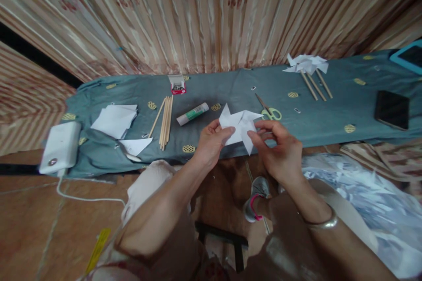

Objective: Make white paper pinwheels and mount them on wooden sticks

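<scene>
A folded white paper pinwheel (238,126) is held up between both hands over the front edge of the cloth-covered bench. On its left side, my left hand (211,142) pinches the paper with the thumb on top. My right hand (278,147) grips the right side between thumb and fingers. Just behind the right hand lie scissors (271,113) with light green handles. A glue stick (193,114) rests behind the left hand. Further left are several wooden sticks (165,123) and a small open red box (178,86) of small dark items.
White paper sheets (115,119) and a cut triangle (136,145) lie left, near a white power bank (61,147) with a cable. Finished pinwheels on sticks (310,68) lie back right, before a black phone (391,109). A plastic bag (369,202) of paper sits at lower right.
</scene>
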The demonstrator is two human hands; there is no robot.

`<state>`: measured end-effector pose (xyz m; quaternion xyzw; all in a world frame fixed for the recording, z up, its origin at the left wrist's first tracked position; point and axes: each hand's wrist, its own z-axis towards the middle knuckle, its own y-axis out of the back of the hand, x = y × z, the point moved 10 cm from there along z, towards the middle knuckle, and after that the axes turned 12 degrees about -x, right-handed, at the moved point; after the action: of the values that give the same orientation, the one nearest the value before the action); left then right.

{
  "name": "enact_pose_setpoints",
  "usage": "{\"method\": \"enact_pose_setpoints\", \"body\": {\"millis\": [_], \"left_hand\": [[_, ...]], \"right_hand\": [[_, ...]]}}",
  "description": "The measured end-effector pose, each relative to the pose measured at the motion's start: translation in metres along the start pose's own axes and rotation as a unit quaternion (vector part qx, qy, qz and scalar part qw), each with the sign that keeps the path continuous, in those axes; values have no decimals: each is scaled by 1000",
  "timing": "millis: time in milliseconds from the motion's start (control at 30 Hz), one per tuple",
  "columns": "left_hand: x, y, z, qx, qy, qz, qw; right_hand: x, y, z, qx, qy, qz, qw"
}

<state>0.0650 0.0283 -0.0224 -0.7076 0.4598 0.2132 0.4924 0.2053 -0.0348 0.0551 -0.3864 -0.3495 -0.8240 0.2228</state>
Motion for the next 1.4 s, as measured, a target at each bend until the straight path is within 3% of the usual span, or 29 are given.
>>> {"method": "enact_pose_setpoints", "body": {"millis": [133,333,667,967,1400], "left_hand": [[1,-5,-2,7,-2,-2,1000],[3,-8,-3,14,-12,7,1000],[4,-6,-2,15,-13,20,1000],[6,-6,-2,15,0,14,1000],[7,-7,-4,14,18,-4,1000]], "right_hand": [[33,2,-4,-11,194,-82,977],[46,-4,-14,11,281,-80,956],[53,-7,-19,34,319,-90,943],[50,-10,-21,61,309,-100,944],[51,-11,-24,55,341,-125,930]]}}
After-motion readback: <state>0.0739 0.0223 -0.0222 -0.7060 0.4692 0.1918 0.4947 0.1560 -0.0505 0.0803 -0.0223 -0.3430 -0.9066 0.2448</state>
